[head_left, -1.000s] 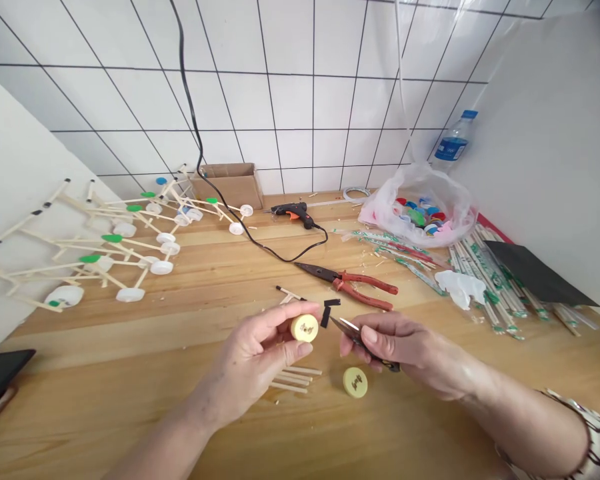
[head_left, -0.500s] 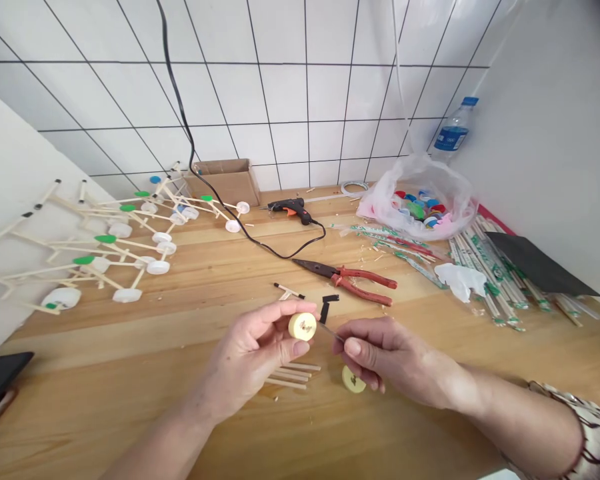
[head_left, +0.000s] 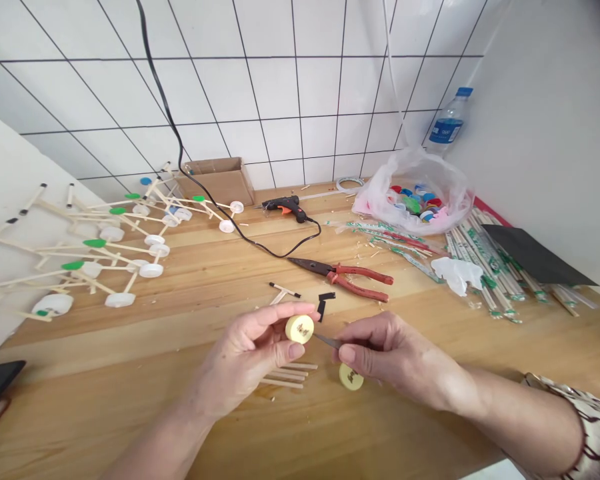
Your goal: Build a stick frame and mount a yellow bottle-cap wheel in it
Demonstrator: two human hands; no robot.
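A yellow bottle cap (head_left: 299, 329) is pinched between the thumb and fingers of my left hand (head_left: 247, 353), its marked face turned toward me. My right hand (head_left: 393, 357) grips a thin pointed metal blade (head_left: 327, 341), whose tip is at the cap's right edge; its handle is hidden in my fingers. Below my right hand, a second yellow bottle cap (head_left: 351, 377) lies on the table. Several short wooden sticks (head_left: 287, 377) lie just under my left hand. Beyond it are a small T-shaped stick piece (head_left: 283, 292) and black tape strips (head_left: 325, 303).
Red-handled pliers (head_left: 347, 277) and a glue gun (head_left: 286, 207) with its cord lie beyond my hands. Stick models with white cap wheels (head_left: 151, 270) stand left. A bag of caps (head_left: 413, 193), packaged sticks (head_left: 485, 267) and a bottle (head_left: 447, 127) are right; a cardboard box (head_left: 220, 181) sits behind.
The blade in my right hand has turned and shows more of its flat side, its tip still by the cap. My right fingers have curled in. The whole view has shifted slightly.
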